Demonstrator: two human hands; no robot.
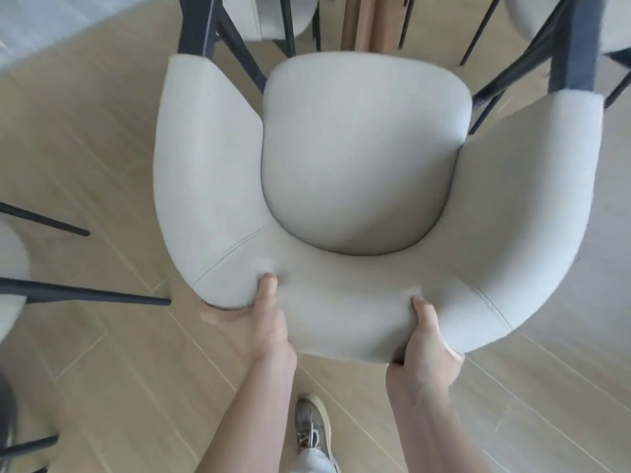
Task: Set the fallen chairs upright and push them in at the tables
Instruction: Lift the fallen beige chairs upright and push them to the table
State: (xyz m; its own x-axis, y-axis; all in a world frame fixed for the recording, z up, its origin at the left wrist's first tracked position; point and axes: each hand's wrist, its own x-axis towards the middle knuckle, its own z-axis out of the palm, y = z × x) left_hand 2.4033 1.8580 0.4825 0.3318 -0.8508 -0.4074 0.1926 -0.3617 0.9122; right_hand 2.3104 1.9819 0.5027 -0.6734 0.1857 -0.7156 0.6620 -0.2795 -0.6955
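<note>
A pale grey upholstered chair [362, 158] with a curved wraparound back and dark legs stands upright below me, seen from above, its seat facing away from me. My left hand [263, 322] grips the back's top edge left of centre, thumb on the inner side. My right hand [426, 346] grips the same edge further right, thumb also on top. The chair's front points toward a table base [365, 22] of light wood at the top of the view.
Another pale chair [280, 15] stands beyond, at the top. A fallen chair's dark legs [85, 295] reach in from the left edge. A white surface [44, 25] lies at the top left. Light wood-plank floor [136, 387] all around; my shoe [312, 428] is below.
</note>
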